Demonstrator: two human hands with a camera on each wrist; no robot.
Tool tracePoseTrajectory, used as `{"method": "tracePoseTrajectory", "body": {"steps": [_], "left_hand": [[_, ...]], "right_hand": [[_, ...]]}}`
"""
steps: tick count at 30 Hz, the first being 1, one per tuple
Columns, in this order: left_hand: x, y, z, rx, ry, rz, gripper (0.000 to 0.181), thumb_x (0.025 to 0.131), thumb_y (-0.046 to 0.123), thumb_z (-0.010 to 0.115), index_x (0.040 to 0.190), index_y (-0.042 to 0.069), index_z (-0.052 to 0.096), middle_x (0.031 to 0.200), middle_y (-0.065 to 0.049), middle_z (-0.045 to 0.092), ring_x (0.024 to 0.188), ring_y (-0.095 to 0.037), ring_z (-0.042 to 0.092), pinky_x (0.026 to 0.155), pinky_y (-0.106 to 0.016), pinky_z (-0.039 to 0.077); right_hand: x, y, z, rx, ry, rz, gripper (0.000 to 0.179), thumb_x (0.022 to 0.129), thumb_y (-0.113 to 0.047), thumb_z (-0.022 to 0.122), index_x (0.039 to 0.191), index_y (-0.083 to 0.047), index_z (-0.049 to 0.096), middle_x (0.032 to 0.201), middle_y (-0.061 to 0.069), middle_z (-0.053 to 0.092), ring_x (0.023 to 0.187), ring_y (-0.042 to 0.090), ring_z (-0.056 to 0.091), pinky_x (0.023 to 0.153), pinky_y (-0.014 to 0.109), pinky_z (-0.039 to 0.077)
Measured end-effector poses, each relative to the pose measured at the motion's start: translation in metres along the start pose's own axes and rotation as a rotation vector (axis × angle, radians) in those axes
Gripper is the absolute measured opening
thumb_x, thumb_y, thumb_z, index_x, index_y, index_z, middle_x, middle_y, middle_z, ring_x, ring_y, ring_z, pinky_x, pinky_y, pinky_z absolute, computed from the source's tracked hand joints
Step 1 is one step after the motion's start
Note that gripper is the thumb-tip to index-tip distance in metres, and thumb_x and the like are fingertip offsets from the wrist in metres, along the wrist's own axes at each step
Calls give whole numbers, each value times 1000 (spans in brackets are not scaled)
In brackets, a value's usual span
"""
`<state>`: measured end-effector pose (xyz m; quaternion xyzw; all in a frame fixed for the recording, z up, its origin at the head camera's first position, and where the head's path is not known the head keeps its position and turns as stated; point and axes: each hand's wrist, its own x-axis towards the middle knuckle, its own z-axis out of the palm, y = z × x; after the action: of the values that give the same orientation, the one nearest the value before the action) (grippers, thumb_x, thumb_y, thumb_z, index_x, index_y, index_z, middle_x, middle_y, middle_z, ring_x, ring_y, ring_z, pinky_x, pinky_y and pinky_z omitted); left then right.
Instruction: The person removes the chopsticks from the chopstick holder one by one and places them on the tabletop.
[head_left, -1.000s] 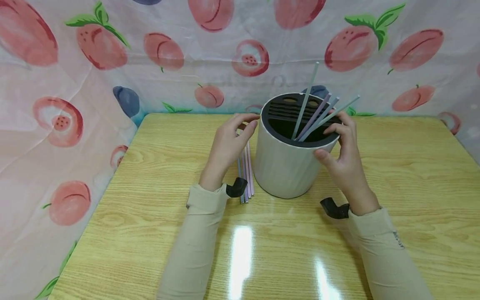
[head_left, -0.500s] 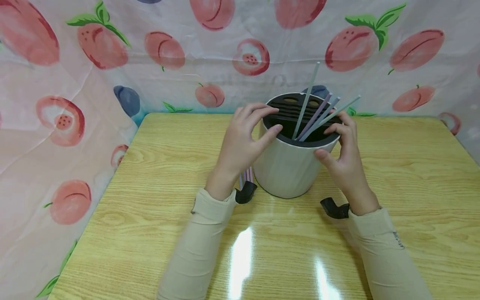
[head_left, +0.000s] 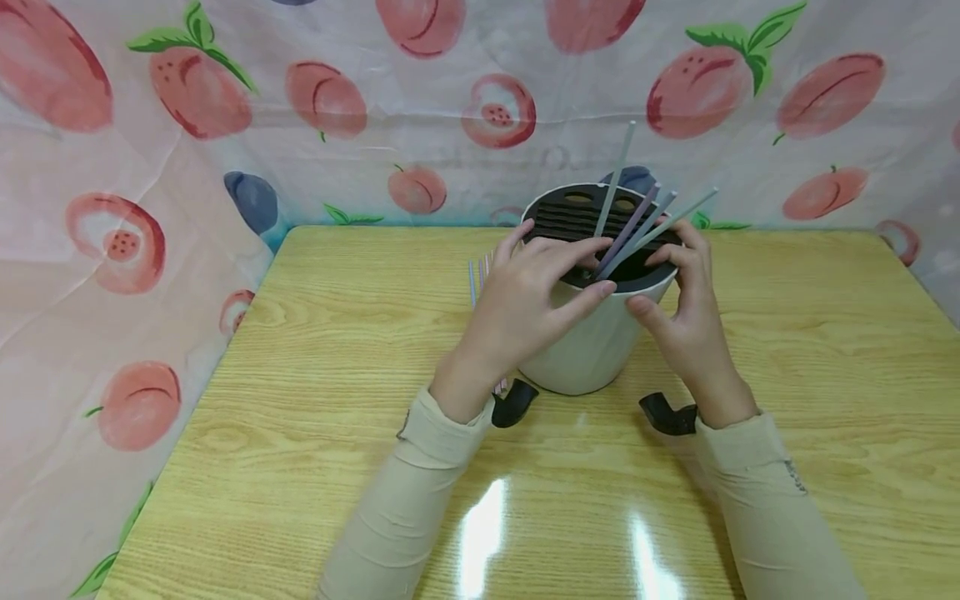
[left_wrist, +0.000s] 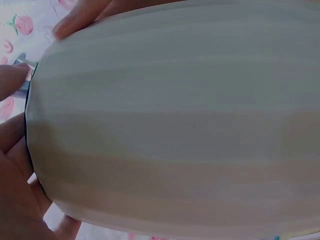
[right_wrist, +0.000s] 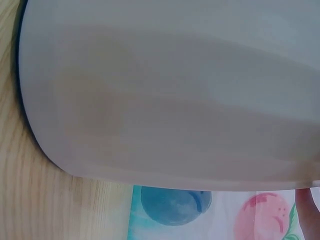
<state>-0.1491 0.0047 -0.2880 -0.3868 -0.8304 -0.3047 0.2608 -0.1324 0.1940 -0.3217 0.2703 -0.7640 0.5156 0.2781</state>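
White holder (head_left: 588, 358): upright, black slotted top
Inner sticks (head_left: 630, 226): green, purple, blue, leaning
Loose sticks (head_left: 472, 283): beside it, partly hidden, count unclear

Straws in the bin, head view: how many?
4, all leaning in the bin: tall pale green straw leftmost, then purple straw, blue straw and low pale green straw rightmost. More may be hidden behind the left hand.
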Motion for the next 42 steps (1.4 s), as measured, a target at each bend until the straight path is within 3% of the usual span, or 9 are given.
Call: {"method": "tracePoseTrajectory", "body": {"steps": [3, 7, 13, 20, 27, 31, 35, 37, 42], "left_hand": [[-1, 1, 1, 18, -45, -26, 38, 86, 40, 56, 116, 17, 61, 98, 10, 64, 99, -6, 51, 107, -32, 8], [-2, -1, 0, -3, -48, -31, 34, 86, 37, 57, 112, 17, 64, 96, 10, 64, 93, -6, 51, 107, -32, 8], [0, -2, -2, -38, -73, -56, 25, 88, 33, 55, 103, 16, 66, 97, 8, 64, 90, -6, 51, 107, -28, 7], [2, -2, -1, -115, -41, -75, 17, 88, 29, 56, 93, 15, 64, 87, 9, 61, 84, -5, 50, 106, -28, 9], [4, -4, 0, -142, -7, -142, 17, 88, 30, 57, 85, 13, 59, 81, 9, 58, 80, -4, 50, 105, -24, 11], [4, -5, -1, -190, 40, -169, 19, 88, 29, 56, 85, 11, 60, 81, 6, 58, 82, -6, 50, 102, -23, 19], [3, -6, -1, -270, 143, -200, 16, 88, 27, 56, 88, 11, 61, 78, 6, 57, 76, -7, 49, 77, -20, 39], [3, -6, 0, -283, 191, -203, 15, 88, 25, 56, 90, 11, 62, 77, 6, 56, 71, -5, 48, 63, -20, 39], [5, -5, 4, -183, 245, -160, 16, 88, 17, 53, 94, 8, 64, 75, 6, 56, 67, -6, 47, 59, -19, 37]], "right_hand": [[0, 0, 0, 0, -4, -1, 68, 82, -49, 56, 104, 12, 36, 136, 23, 21, 126, 22, 21, 100, 31, 21], [0, 0, 1, -2, -5, -14, 69, 81, -49, 56, 103, 13, 36, 134, 27, 21, 126, 23, 21, 99, 30, 22], [1, -1, 2, -4, -1, -6, 69, 81, -50, 55, 102, 13, 36, 135, 22, 22, 126, 23, 21, 99, 31, 23], [1, 0, 0, -5, 1, -2, 69, 81, -50, 55, 102, 13, 36, 135, 20, 23, 125, 23, 22, 100, 31, 22], [3, 0, 0, 0, -1, -2, 70, 80, -51, 56, 102, 13, 37, 134, 9, 26, 123, 25, 22, 99, 29, 24], [4, 0, 0, 2, -2, 15, 71, 79, -52, 57, 102, 13, 37, 135, 8, 26, 124, 24, 22, 99, 29, 23], [4, 1, -1, -1, -1, 27, 72, 78, -53, 57, 102, 12, 38, 135, 7, 26, 124, 24, 22, 99, 29, 23], [5, 1, -1, -2, -2, 27, 73, 78, -53, 57, 102, 13, 38, 135, 7, 26, 124, 23, 22, 99, 29, 23], [6, 2, -2, 6, -5, 26, 72, 78, -53, 57, 103, 12, 38, 135, 7, 26, 124, 23, 22, 100, 29, 23]]}}
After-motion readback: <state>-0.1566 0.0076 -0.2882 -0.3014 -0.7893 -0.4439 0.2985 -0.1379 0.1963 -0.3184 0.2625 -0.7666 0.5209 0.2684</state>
